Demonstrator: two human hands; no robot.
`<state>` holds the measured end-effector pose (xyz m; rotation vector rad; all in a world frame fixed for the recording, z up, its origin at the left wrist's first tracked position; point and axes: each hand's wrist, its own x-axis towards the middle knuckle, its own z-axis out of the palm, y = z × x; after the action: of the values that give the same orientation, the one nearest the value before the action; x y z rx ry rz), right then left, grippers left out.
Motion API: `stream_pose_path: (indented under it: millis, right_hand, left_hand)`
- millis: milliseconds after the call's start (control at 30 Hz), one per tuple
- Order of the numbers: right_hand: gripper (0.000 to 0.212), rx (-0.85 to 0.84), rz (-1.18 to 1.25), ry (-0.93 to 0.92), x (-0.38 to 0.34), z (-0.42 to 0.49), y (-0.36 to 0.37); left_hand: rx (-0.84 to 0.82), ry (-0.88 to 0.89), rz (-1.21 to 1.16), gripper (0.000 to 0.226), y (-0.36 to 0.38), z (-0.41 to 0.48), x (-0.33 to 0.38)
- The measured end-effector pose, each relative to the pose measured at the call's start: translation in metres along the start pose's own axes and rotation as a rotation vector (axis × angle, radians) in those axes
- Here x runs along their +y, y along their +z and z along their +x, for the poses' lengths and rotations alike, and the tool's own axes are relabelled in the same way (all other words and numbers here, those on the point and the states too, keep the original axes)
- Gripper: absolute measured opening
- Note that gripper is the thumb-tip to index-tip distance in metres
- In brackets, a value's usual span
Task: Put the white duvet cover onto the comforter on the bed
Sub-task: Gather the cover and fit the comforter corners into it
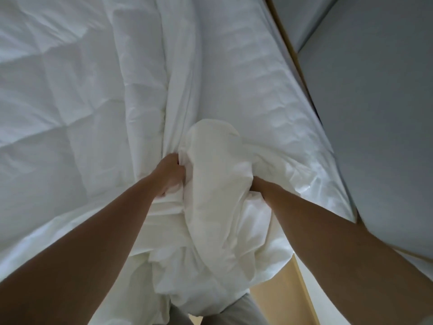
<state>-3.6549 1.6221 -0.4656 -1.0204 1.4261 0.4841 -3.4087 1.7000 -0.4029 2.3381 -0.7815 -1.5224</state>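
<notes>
Left hand clenches folds of the white duvet cover, bunched at the bed's 6 o'clock edge; right hand buried in it, grip unseen. Quilted comforter spreads toward 10 o'clock. Risks: bundle twists inside, corners mismatch, loose cloth slides off the edge

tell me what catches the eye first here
A bunched white duvet cover rises in the centre foreground; the left hand grips its folds, and the right hand is sunk into it, fingers hidden. The quilted comforter spreads flat across the left.
</notes>
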Motion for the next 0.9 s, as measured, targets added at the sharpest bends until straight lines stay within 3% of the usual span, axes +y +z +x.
stream_pose_path:
  millis: [67,133,200,267,333,400,433,467,533,600,633,700,733,800,833,900]
  right_hand:
    - [0.012,0.066,-0.185,-0.112,-0.007,-0.015,-0.012]
    - [0.031,0.3,-0.588,-0.257,-0.03,-0.044,-0.04]
    - [0.043,0.606,-0.703,-0.4,-0.061,-0.086,-0.085]
    - [0.035,0.983,-0.645,-0.563,-0.085,-0.13,-0.141]
    - [0.024,1.363,-0.423,-0.797,-0.092,-0.165,-0.182]
    - [0.019,1.56,-0.24,-0.965,-0.083,-0.181,-0.187]
    - [0.012,1.548,-0.266,-0.917,-0.075,-0.178,-0.181]
    - [0.01,1.473,-0.347,-0.742,-0.063,-0.17,-0.173]
    - [0.044,1.001,-0.582,-0.186,-0.039,-0.153,-0.156]
    - [0.058,0.477,-0.799,0.111,-0.026,-0.151,-0.14]
    - [0.056,0.288,-0.804,0.127,-0.027,-0.154,-0.133]
    - [0.045,0.107,-0.617,-0.054,-0.037,-0.156,-0.108]
    - [0.039,0.113,-0.551,-0.221,-0.046,-0.157,-0.09]
    - [0.033,0.353,-0.429,-0.552,-0.073,-0.157,-0.05]
    - [0.037,0.447,-0.345,-0.613,-0.089,-0.156,-0.032]
    - [0.051,0.381,-0.23,-0.467,-0.118,-0.147,-0.002]
  left_hand:
    - [0.0,0.013,-0.004,0.03,-0.006,-0.001,0.004]
    - [0.03,-0.017,0.013,0.02,-0.013,-0.005,0.004]
    - [0.056,-0.086,0.03,0.013,-0.015,-0.012,0.003]
    - [0.059,-0.132,0.032,0.016,-0.015,-0.019,0.001]
    - [0.08,-0.109,-0.008,0.019,-0.012,-0.024,0.001]
    - [0.125,-0.064,-0.081,0.02,-0.012,-0.028,0.005]
    - [0.154,-0.045,-0.107,0.02,-0.012,-0.029,0.007]
    - [0.175,-0.032,-0.13,0.022,-0.014,-0.03,0.009]
    - [0.173,-0.008,-0.159,0.027,-0.016,-0.03,0.012]
    - [0.175,0.022,-0.163,0.029,-0.016,-0.032,0.016]
    - [0.188,0.053,-0.164,0.031,-0.015,-0.036,0.02]
    - [0.214,0.162,-0.153,0.035,-0.011,-0.049,0.03]
    - [0.202,0.235,-0.119,0.037,-0.008,-0.059,0.035]
    - [0.114,0.387,0.004,0.043,-0.002,-0.083,0.04]
    - [0.059,0.453,0.071,0.046,0.002,-0.095,0.039]
    - [-0.017,0.558,0.183,0.053,0.008,-0.114,0.033]
